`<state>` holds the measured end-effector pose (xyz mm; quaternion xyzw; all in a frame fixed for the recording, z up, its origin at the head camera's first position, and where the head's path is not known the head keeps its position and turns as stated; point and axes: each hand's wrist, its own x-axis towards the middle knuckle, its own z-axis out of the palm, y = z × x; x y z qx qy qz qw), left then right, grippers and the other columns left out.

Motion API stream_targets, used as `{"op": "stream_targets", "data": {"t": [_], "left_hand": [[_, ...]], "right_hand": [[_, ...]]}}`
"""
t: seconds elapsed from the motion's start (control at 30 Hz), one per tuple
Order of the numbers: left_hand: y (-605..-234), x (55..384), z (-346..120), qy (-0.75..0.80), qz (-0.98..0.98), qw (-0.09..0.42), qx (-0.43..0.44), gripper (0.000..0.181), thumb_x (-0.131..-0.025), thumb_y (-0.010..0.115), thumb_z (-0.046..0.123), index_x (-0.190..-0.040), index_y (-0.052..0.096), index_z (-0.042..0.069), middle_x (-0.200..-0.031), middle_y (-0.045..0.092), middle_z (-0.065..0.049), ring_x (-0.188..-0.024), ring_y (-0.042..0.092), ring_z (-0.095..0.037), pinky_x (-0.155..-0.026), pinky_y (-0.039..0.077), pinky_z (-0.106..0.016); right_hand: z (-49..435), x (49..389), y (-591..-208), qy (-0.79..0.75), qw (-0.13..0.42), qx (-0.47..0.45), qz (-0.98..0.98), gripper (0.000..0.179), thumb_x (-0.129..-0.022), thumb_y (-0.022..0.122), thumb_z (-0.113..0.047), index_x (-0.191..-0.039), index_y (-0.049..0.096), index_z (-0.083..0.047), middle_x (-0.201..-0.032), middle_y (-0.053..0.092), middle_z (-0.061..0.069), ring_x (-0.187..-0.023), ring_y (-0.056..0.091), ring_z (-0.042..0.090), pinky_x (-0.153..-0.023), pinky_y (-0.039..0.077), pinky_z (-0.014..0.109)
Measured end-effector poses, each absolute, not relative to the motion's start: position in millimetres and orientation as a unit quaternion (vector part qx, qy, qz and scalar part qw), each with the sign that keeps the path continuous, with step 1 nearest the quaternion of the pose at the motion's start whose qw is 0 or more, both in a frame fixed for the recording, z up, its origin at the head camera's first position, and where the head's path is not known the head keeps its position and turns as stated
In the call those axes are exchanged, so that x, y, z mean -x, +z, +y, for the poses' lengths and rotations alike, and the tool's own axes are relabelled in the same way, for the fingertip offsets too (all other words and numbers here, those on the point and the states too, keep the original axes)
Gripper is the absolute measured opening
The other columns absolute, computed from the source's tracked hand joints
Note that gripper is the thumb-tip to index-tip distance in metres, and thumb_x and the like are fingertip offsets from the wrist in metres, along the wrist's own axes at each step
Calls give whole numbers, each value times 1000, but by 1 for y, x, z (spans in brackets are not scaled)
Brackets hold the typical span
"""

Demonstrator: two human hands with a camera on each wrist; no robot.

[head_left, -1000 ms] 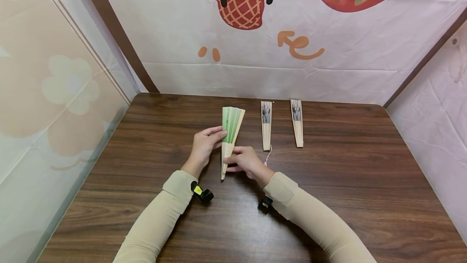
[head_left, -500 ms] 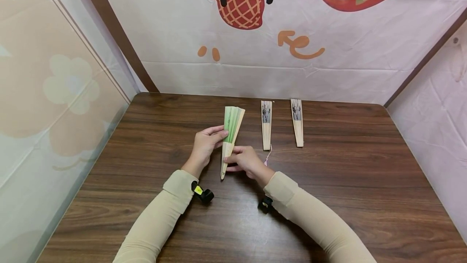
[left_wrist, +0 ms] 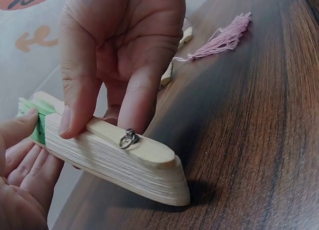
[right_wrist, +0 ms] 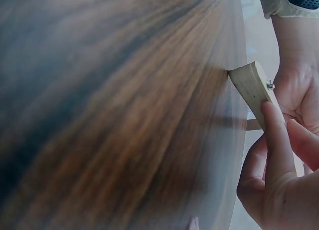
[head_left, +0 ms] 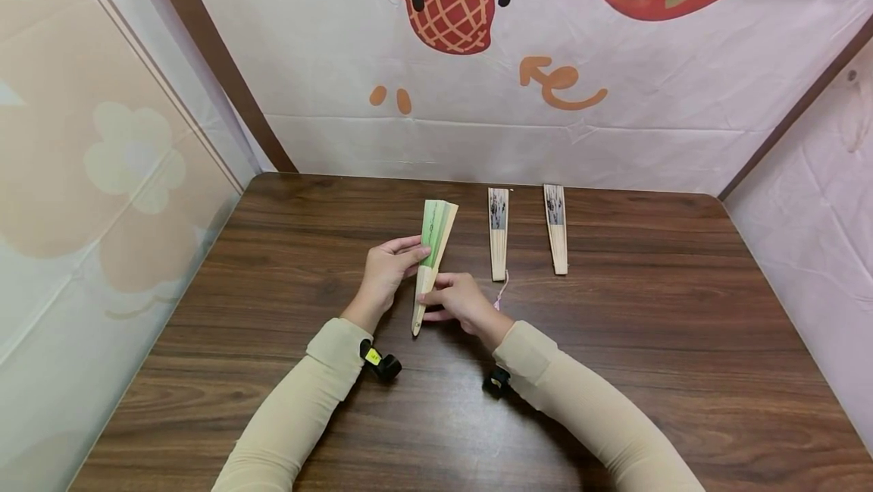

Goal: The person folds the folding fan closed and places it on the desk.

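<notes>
Between both hands is a green folding fan [head_left: 431,238] with pale wooden ribs, nearly folded, its leaf end slightly spread. My left hand [head_left: 385,274] pinches the green leaf from the left, thumb on top. Lower down, my right hand [head_left: 460,301] grips the ribs from the right between thumb and fingers. In the left wrist view, a small metal ring [left_wrist: 129,138] sits on the pivot end of the fan, close above the table. The right wrist view shows the pivot end of the ribs [right_wrist: 251,85] beside the right fingers.
Two folded fans with grey printed leaves, one nearer [head_left: 499,234] and one farther right [head_left: 555,230], lie on the brown wooden table [head_left: 648,310]. A pink tassel [left_wrist: 222,38] lies by the nearer one. A printed cloth [head_left: 327,45] hangs behind the table.
The green leaf has narrowed as its left edge moved right toward the other edge. My left hand has shifted slightly right with it; the right hand stays in place.
</notes>
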<state>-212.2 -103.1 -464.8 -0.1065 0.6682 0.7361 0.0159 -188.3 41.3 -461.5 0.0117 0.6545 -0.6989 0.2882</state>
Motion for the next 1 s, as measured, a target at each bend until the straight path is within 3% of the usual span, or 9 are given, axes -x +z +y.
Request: {"op": "stream_targets", "data": {"t": [0.43,0.77,1.0], "left_hand": [[-467,211,-100,724,681,7,107,34,-75,78,21,-104,70,6,-97,72,-5,-84,66,-7,-69,57,-20],[-466,208,-97,736,669,2,101,30,-76,77,14,-103,70,3,-93,72,-5,-84,66,-8,-70,57,-21],[-464,204,-96,739,667,-7,90,29,-76,77,15,-101,71,1,-94,72,-5,-83,66,-10,-70,57,-23]], "right_hand": [[40,187,-460,-687,295,10,664,36,-83,62,7,-118,58,9,-91,63,14,-91,66,33,-75,58,39],[41,191,-461,-703,278,-9,655,34,-81,62,8,-115,60,9,-87,65,11,-81,68,24,-73,59,36],[46,198,-455,-719,253,-14,647,34,-81,63,9,-114,62,7,-99,67,18,-83,68,26,-74,59,37]]}}
